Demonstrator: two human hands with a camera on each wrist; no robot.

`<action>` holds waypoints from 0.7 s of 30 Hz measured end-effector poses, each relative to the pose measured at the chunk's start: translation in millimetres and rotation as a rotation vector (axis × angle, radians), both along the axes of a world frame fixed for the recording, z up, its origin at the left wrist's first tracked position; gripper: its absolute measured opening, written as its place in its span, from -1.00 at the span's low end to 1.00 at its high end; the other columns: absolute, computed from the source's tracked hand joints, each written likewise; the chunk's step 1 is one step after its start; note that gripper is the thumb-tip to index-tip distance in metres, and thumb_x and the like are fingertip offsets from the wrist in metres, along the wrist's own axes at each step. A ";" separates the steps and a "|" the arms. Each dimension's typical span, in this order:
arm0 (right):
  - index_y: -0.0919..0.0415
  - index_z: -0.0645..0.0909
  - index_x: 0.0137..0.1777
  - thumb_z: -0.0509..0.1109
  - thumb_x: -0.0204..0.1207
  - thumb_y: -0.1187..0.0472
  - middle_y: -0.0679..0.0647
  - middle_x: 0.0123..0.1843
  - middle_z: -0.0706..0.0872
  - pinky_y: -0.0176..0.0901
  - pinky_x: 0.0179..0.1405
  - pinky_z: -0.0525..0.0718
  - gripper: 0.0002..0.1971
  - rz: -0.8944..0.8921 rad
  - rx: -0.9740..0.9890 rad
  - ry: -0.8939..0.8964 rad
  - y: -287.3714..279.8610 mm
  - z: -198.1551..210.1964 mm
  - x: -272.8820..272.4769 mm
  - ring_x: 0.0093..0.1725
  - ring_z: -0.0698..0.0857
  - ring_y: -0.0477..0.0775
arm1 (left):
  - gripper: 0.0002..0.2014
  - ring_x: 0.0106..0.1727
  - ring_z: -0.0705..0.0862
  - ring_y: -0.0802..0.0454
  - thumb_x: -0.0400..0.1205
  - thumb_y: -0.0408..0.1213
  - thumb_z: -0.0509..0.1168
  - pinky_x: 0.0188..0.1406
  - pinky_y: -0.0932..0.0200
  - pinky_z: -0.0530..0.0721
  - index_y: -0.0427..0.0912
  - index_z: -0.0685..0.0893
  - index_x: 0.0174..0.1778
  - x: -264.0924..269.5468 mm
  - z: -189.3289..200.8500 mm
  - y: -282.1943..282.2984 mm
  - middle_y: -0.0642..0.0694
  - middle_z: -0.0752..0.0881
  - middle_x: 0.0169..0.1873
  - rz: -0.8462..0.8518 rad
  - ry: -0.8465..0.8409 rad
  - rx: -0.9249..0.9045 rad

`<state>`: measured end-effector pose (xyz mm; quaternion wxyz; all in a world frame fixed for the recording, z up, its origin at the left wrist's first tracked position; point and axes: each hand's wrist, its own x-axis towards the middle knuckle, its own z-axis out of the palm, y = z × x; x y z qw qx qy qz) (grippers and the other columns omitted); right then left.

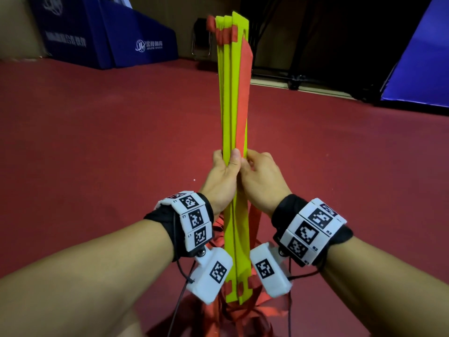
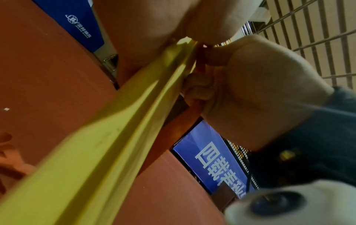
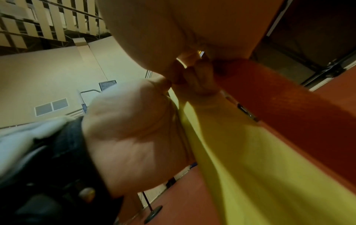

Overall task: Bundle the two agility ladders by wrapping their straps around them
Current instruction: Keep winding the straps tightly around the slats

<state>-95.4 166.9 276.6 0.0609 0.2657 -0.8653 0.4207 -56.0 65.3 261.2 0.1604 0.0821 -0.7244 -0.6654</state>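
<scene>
So both hands are holding the ladders (image 1: 234, 98) out in front, up off the red floor (image 1: 97, 142), as one tight stack of yellow-green rungs pointing away from the person. The left hand (image 1: 222, 177) is gripping the stack about midway along, thumb pressing on the near face and the fingers curling round the far side, so it's closed firmly on the rungs. The right hand (image 1: 261, 177) is sitting right beside it, the two touching, and it's pinching the red strap (image 1: 244, 93) against the right side of the stack; from the right wrist view the strap (image 3: 285, 109) is running flat along the yellow rungs (image 3: 240, 159) with the fingers (image 3: 200, 82) curling onto it. From the left wrist view you're looking up along the rungs (image 2: 108, 144) toward the left hand (image 2: 150, 30), with the right hand (image 2: 260, 85) just next to it, fingers folding in around the strap edge. The strap is lying lengthwise up the right face of the stack, and at the far end more red webbing is threading through the rung slots. Loose red strap is hanging down below the wrists and piling on the floor under the near end. Blue padded mats (image 1: 109, 32) are sitting at the back left, another blue panel (image 1: 418, 57) on the right.
</scene>
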 end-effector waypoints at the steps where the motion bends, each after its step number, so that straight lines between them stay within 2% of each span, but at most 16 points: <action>1: 0.22 0.59 0.01 0.16 0.74 0.22 0.07 -0.16 0.50 -0.10 -0.07 0.41 -0.82 0.012 0.002 -0.007 -0.5 -0.3 1.0 0.11 0.55 0.21 | -0.63 0.32 0.68 -0.15 0.84 0.09 0.03 0.44 -0.12 0.59 -0.09 0.42 0.38 -2.1 -0.7 -1.6 -0.11 0.71 0.18 0.041 0.019 -0.003; 3: 0.22 0.61 0.13 0.23 0.66 0.24 0.07 -0.13 0.59 -0.07 0.08 0.56 -0.83 0.024 -0.015 -0.008 -2.7 -2.3 5.1 0.08 0.62 0.24 | -0.44 0.32 0.68 -0.28 0.72 0.22 0.03 0.42 -0.24 0.58 -0.15 0.46 0.42 -5.9 -1.0 -5.2 -0.25 0.72 0.24 0.124 0.048 0.004; 4: 0.21 0.62 0.21 0.27 0.63 0.21 0.13 -0.08 0.67 0.03 0.14 0.64 -0.78 0.014 -0.039 -0.011 -4.4 -4.4 6.7 0.06 0.69 0.28 | -0.35 0.33 0.67 -0.31 0.64 0.25 0.02 0.42 -0.26 0.58 -0.18 0.45 0.46 -8.1 -1.2 -7.3 -0.29 0.71 0.27 0.156 0.059 0.013; 5: 0.19 0.63 0.25 0.31 0.61 0.19 0.14 -0.06 0.72 0.14 0.13 0.70 -0.75 -0.006 -0.072 -0.016 -6.0 -5.9 8.9 0.04 0.75 0.30 | -0.28 0.38 0.65 -0.30 0.60 0.26 0.01 0.46 -0.25 0.56 -0.20 0.42 0.52 -9.0 -0.2 -8.7 -0.30 0.69 0.33 0.172 0.063 0.028; 6: 0.16 0.64 0.21 0.36 0.60 0.19 0.09 -0.08 0.74 0.15 0.11 0.72 -0.78 -0.038 -0.106 -0.022 -7.8 -7.6 9.8 0.02 0.78 0.28 | -0.25 0.46 0.61 -0.27 0.63 0.25 0.01 0.51 -0.23 0.52 -0.21 0.36 0.61 -8.5 3.1 -8.9 -0.29 0.64 0.42 0.173 0.059 0.045; 8: 0.05 0.62 0.05 0.46 0.56 0.19 -0.03 -0.15 0.71 0.07 0.03 0.74 -0.89 -0.107 -0.161 -0.018 -9.2 -7.9 9.9 -0.04 0.80 0.19 | -0.30 0.63 0.45 -0.19 0.80 0.15 0.01 0.64 -0.14 0.39 -0.21 0.11 0.77 -6.1 8.5 -7.0 -0.27 0.45 0.63 0.178 0.035 0.078; 9: 0.01 0.58 -0.04 0.50 0.54 0.18 -0.04 -0.19 0.70 0.03 -0.06 0.75 -0.86 -0.131 -0.197 -0.023 -8.3 -7.0 9.3 -0.12 0.82 0.15 | -0.32 0.67 0.38 -0.18 0.84 0.10 -0.01 0.67 -0.12 0.35 -0.22 0.01 0.79 -5.8 9.0 -5.8 -0.25 0.37 0.68 0.186 0.015 0.078; 11: 0.05 0.53 -0.13 0.57 0.50 0.18 -0.01 -0.31 0.69 -0.05 -0.31 0.74 -0.78 -0.150 -0.261 -0.061 -7.6 -4.8 10.7 -0.39 0.81 0.06 | -0.28 0.66 0.39 -0.26 0.82 0.16 -0.03 0.63 -0.29 0.39 -0.16 -0.05 0.80 -5.7 8.7 -4.5 -0.22 0.32 0.70 0.195 0.005 0.078; 13: 0.14 0.56 -0.18 0.62 0.47 0.16 -0.03 -0.42 0.66 -0.09 -0.43 0.74 -0.75 -0.153 -0.286 -0.092 -6.3 -3.4 13.8 -0.52 0.78 0.00 | -0.28 0.64 0.42 -0.29 0.81 0.17 -0.02 0.54 -0.42 0.45 -0.15 -0.04 0.80 -5.5 10.4 -4.0 -0.23 0.32 0.69 0.198 0.008 0.089; 15: 0.17 0.59 -0.21 0.67 0.42 0.13 -0.03 -0.48 0.67 0.04 -0.37 0.79 -0.73 -0.148 -0.321 -0.107 -5.8 -2.5 16.4 -0.52 0.79 0.03 | -0.35 0.68 0.35 -0.21 0.86 0.05 -0.02 0.61 -0.30 0.41 -0.19 -0.02 0.80 -6.8 10.2 -6.2 -0.25 0.30 0.70 0.210 0.004 0.121; 17: 0.11 0.60 -0.18 0.68 0.40 0.08 0.02 -0.50 0.73 0.18 -0.23 0.81 -0.72 -0.139 -0.333 -0.113 -6.1 -3.4 15.3 -0.47 0.80 0.06 | -0.36 0.72 0.29 -0.13 0.87 -0.01 -0.01 0.69 -0.14 0.31 -0.22 -0.03 0.80 -6.7 9.9 -8.1 -0.23 0.27 0.72 0.208 0.010 0.157; 19: 0.05 0.59 -0.14 0.66 0.40 0.01 0.03 -0.52 0.75 0.22 -0.15 0.80 -0.71 -0.155 -0.294 -0.112 -6.2 -4.2 13.5 -0.42 0.79 0.05 | -0.35 0.73 0.29 -0.10 0.87 0.00 0.01 0.70 -0.11 0.30 -0.21 -0.03 0.80 -6.5 10.3 -8.2 -0.23 0.27 0.73 0.212 0.011 0.168; 21: 0.07 0.60 -0.19 0.66 0.40 0.00 0.04 -0.53 0.75 0.23 -0.14 0.80 -0.72 -0.167 -0.308 -0.110 -6.1 -3.7 13.5 -0.44 0.77 0.04 | -0.28 0.71 0.33 -0.12 0.83 0.11 0.05 0.69 -0.13 0.32 -0.19 -0.02 0.80 -5.5 11.2 -6.5 -0.23 0.31 0.71 0.205 0.015 0.198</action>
